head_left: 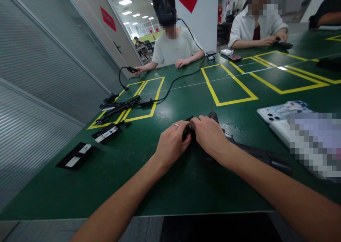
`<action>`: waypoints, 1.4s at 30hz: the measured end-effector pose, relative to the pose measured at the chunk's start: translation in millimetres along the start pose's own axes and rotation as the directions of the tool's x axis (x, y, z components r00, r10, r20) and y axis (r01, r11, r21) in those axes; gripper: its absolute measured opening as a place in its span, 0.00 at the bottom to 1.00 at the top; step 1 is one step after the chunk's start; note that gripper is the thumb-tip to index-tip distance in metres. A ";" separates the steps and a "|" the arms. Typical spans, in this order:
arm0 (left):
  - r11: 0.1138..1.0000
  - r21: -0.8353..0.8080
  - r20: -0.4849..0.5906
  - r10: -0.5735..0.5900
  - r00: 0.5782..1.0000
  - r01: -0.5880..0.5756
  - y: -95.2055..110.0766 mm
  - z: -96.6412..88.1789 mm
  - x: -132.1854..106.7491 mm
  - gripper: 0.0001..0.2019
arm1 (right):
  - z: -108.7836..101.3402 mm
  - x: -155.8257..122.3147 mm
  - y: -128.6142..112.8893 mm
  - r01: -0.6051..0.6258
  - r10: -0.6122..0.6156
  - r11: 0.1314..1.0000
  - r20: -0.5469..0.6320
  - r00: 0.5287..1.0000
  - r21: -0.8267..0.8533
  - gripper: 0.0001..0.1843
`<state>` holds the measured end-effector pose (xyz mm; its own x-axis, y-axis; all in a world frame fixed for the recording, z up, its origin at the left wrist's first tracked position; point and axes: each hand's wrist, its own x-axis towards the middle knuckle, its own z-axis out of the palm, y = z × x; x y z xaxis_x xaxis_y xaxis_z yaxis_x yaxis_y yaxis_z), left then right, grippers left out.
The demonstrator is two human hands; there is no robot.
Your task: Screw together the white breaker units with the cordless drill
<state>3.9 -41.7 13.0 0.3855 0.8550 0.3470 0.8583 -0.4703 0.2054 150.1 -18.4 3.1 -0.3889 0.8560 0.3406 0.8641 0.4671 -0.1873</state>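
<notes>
Near the middle of the green table (128,188), my left hand (172,140) and my right hand (209,135) meet. A small black part (188,129) is pinched between their fingertips, mostly hidden by the fingers, so its kind cannot be told. My left hand has a ring on one finger. Under and beside my right wrist lies a black tool shaped like a power drill (277,161), its thin bit pointing away from me; my forearm covers part of it.
Left are two black flat pieces with white labels (75,156) (106,133) and a black folded frame with a cable (119,108). A patterned phone (282,111) and a partly blurred white stack (282,132) are at right. Yellow tape (237,101) marks rectangles. Two people sit opposite.
</notes>
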 end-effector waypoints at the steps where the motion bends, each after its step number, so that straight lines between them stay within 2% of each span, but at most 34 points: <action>1: 1.000 -0.020 -0.014 -0.001 1.000 0.001 0.8 -1.5 0.0 0.18 | 0.0 0.0 -0.1 0.000 0.000 1.000 -0.001 1.000 -0.001 0.06; 4: 0.997 -0.072 -0.084 -0.023 0.996 0.017 -6.4 -8.6 3.2 0.16 | -1.8 -0.4 -0.8 0.000 0.000 1.000 -0.004 1.000 -0.016 0.06; 6: 0.993 -0.109 -0.127 -0.069 0.990 0.056 -24.5 -14.0 8.3 0.14 | -3.5 -0.8 -1.3 0.003 -0.003 1.000 -0.002 1.000 -0.024 0.07; 9: 0.966 -0.172 -0.128 -0.214 0.968 0.191 -72.2 -19.0 17.2 0.14 | -4.7 -0.9 -1.1 0.006 -0.006 1.000 0.016 1.000 -0.017 0.09; 12: 0.897 -0.206 -0.094 -0.416 0.904 0.391 -128.4 -18.2 21.5 0.17 | -3.7 0.0 0.1 0.002 -0.002 1.000 0.030 1.000 -0.006 0.10; 14: 0.867 -0.215 -0.078 -0.475 0.877 0.450 -159.3 -15.1 20.5 0.18 | -3.1 0.9 0.8 0.000 0.000 1.000 0.040 0.999 -0.003 0.11; 16: 0.840 -0.231 -0.050 -0.514 0.856 0.491 -181.5 -11.2 17.5 0.20 | -3.3 1.4 1.3 0.000 0.000 1.000 0.047 0.999 -0.003 0.11; 20: 0.797 -0.276 0.015 -0.555 0.831 0.537 -206.8 -4.9 10.9 0.23 | -4.6 1.0 1.1 0.005 -0.005 1.000 0.062 0.998 -0.003 0.11; 24: 0.790 -0.310 0.020 -0.551 0.834 0.529 -221.0 -0.5 6.6 0.23 | -4.3 0.3 0.3 0.006 -0.006 1.000 0.059 0.998 0.002 0.12; 30: 0.794 -0.299 0.043 -0.543 0.839 0.529 -230.4 1.7 1.4 0.19 | -6.6 -0.1 0.1 0.013 -0.014 1.000 0.062 0.998 0.004 0.12; 34: 0.807 -0.296 0.026 -0.529 0.849 0.512 -221.4 -5.4 3.2 0.22 | -6.8 0.5 0.2 0.017 -0.018 1.000 0.060 0.998 0.005 0.13; 36: 0.822 -0.302 0.008 -0.504 0.864 0.483 -206.1 -11.9 7.3 0.25 | -5.6 0.9 0.5 0.023 -0.023 1.000 0.058 0.998 0.005 0.13; 39: 0.851 -0.335 0.045 -0.415 0.909 0.405 -165.0 -21.3 14.8 0.23 | -3.5 1.3 1.3 0.030 -0.030 1.000 0.054 0.998 0.000 0.13; 41: 0.863 -0.381 0.154 -0.294 0.943 0.331 -128.7 -24.2 17.6 0.22 | -2.2 1.4 1.8 0.028 -0.028 1.000 0.035 0.999 -0.010 0.11; 42: 0.859 -0.441 0.254 -0.159 0.954 0.261 -110.2 -24.1 17.9 0.24 | -1.6 1.5 1.9 0.024 -0.024 1.000 0.020 1.000 -0.015 0.11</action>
<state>-92.0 20.1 18.6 0.3174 0.9460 0.0657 0.6879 -0.2774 0.6707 151.7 -16.5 4.7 -0.4154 0.8490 0.3266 0.8591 0.4841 -0.1658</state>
